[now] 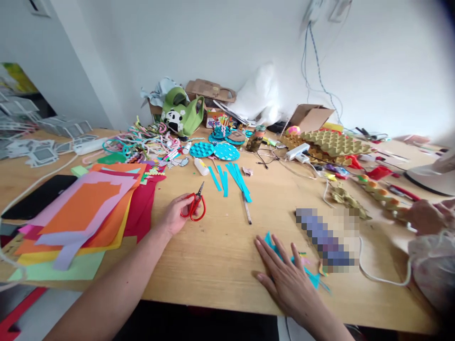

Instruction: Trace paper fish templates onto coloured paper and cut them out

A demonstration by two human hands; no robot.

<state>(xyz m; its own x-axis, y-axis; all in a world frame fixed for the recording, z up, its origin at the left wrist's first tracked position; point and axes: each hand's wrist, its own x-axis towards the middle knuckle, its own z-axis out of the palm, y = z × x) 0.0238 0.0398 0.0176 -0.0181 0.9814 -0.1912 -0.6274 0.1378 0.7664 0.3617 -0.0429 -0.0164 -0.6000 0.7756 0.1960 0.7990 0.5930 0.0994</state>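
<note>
Red-handled scissors (194, 207) are in my left hand (177, 211), which grips one handle loop, blades pointing away from me. Flat on the wooden table, my right hand (284, 272) has its fingers spread over blue paper scraps (313, 278), partly covering them. Beyond the hands lie several blue paper strips (239, 180). A pen (246, 208) touches the lower end of the strips on the right. Past the scissors stands or leans a small white glue bottle (202, 166); blue dotted discs (226, 151) are behind it.
Coloured paper sheets (85, 203) are stacked at left beside a black device (37, 196). Pipe cleaners (142, 137) and a green bag (183, 113) sit at the back. Egg cartons (334, 142) lie at right. Another person's hand (430, 215) is at the right edge, near a white cable (384, 279).
</note>
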